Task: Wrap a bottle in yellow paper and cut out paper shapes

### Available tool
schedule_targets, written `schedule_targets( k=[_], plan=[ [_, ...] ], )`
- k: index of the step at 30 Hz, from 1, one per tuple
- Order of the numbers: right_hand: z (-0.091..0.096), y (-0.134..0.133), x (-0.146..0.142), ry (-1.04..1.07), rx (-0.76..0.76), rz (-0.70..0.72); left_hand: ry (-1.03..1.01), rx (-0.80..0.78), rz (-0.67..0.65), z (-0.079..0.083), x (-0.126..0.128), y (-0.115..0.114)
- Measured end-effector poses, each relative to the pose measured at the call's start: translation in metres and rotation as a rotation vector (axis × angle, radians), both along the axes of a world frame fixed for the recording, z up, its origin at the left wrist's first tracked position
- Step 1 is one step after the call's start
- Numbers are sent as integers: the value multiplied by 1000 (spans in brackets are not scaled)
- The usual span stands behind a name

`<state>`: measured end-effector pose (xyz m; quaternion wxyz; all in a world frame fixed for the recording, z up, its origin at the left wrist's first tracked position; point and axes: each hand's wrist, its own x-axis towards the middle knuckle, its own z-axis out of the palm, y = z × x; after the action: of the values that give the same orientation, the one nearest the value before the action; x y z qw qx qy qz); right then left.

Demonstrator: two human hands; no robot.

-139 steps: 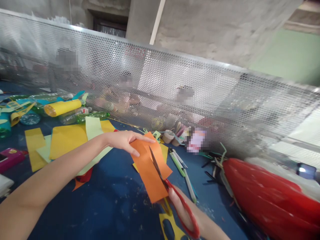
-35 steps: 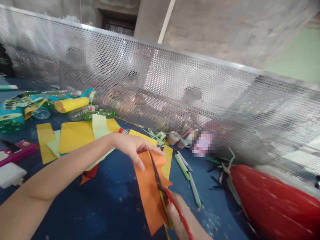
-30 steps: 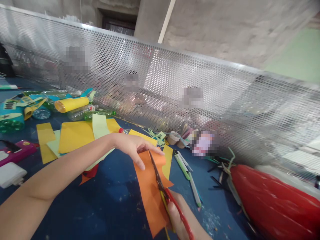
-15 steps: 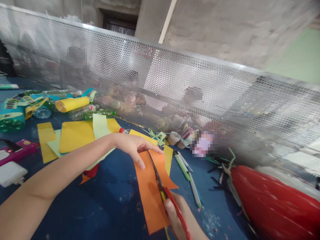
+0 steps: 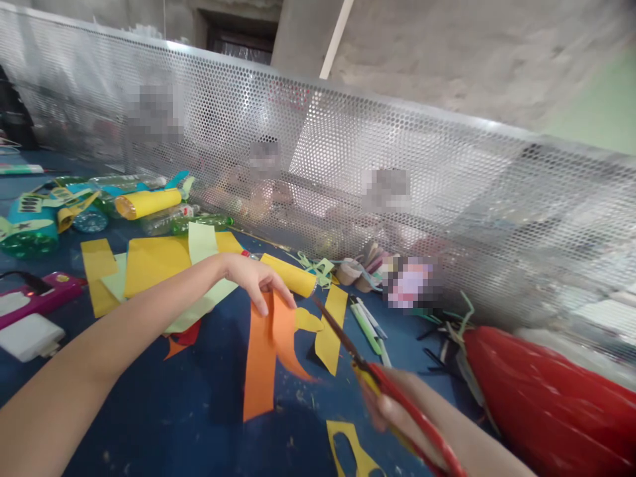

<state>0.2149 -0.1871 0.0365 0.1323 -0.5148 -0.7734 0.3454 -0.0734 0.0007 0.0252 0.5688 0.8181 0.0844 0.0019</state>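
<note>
My left hand (image 5: 257, 277) pinches the top of the orange paper (image 5: 260, 371) between thumb and fingers. The paper hangs as two parts: a straight strip, and a narrower piece curling off to the right. In my right hand (image 5: 397, 397), somewhat blurred, are scissors (image 5: 358, 361) with red and yellow handles. Their blades point up and left, apart from the paper, and look nearly closed. Between the hands lie a yellow paper strip (image 5: 332, 341) and a small rounded yellow cutout (image 5: 307, 320). Below the scissors is a yellow scrap (image 5: 365, 458) with a hole cut in it.
Yellow paper sheets (image 5: 156, 265) and plastic bottles (image 5: 201, 224) lie at the left, near a pink power strip (image 5: 47, 298) and white charger (image 5: 32, 336). Pens (image 5: 365, 326) and a red bag (image 5: 541, 397) are at the right. A perforated metal panel (image 5: 318, 146) runs along the back.
The scissors have moved out of the orange paper, down and to the right. The paper has shifted left in my left hand, its two parts now spread apart.
</note>
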Motion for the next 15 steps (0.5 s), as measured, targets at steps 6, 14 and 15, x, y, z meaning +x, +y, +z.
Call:
schedule_targets(
  k=[6, 14, 15],
  plan=[
    [-26, 25, 20, -494, 103, -271, 100, -73, -39, -12, -11, 10],
    [-34, 29, 2, -899, 38, -285, 132, 155, 108, -39, -14, 7],
    [-30, 30, -1, -920, 60, -310, 111, 169, 133, -41, -13, 6]
  ],
)
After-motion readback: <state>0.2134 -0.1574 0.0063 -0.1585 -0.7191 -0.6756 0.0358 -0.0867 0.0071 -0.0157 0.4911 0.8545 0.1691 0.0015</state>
